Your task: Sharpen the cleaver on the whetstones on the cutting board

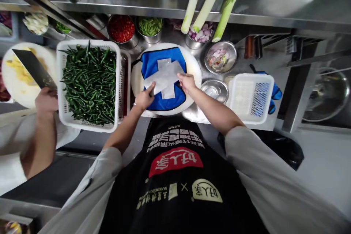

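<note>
A blue cloth with a dark edge lies spread on a round white cutting board. Over it are pale grey sheets, laid across each other. My left hand is closed on the lower left end of the upper sheet, thumb and finger pressed together. At the sheet's right end, my right hand pinches its edge. Both hands are above the blue cloth, one on each side of it.
Left of the board stands a white basket of green chillies. Beyond it, a co-worker's hand holds a cleaver. Metal bowls of chopped food line the back. Leeks overhang the shelf. A white basket stands right.
</note>
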Available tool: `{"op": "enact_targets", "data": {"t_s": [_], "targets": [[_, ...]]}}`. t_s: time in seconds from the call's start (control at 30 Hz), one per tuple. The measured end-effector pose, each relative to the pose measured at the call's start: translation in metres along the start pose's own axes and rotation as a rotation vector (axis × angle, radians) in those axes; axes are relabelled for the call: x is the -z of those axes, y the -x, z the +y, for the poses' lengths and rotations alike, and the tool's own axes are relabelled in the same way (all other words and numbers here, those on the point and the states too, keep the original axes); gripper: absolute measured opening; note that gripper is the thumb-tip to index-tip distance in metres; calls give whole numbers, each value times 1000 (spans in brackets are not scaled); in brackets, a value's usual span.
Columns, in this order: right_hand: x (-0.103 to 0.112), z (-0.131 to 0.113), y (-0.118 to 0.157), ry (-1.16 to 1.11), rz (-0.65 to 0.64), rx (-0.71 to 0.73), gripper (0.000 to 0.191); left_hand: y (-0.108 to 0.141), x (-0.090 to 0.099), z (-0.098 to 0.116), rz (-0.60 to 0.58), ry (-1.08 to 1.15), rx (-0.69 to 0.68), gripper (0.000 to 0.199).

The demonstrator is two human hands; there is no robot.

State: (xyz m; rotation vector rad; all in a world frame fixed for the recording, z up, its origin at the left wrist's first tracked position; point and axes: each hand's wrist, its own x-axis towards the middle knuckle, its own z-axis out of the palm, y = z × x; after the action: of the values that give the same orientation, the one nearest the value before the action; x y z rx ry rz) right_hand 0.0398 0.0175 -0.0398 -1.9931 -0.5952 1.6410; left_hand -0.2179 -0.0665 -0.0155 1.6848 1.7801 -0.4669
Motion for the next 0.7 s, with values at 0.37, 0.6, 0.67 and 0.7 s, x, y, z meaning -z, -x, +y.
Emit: {"op": "enact_targets", "data": {"t_s": [0.37, 0.6, 0.67, 0.7], "targets": [[-7, -12, -2, -2, -12, 17, 38, -4, 2, -5, 25, 34, 13, 87], [11, 16, 37, 106, -45, -113, 39, 36, -21, -1, -175, 13, -1, 82], [2, -7, 13, 41, 0, -46, 34, 1, -4, 0, -43, 1, -13, 83], [-1, -17, 1, -4, 22, -20, 33, -15, 5, 0, 0, 9, -32, 84]]}}
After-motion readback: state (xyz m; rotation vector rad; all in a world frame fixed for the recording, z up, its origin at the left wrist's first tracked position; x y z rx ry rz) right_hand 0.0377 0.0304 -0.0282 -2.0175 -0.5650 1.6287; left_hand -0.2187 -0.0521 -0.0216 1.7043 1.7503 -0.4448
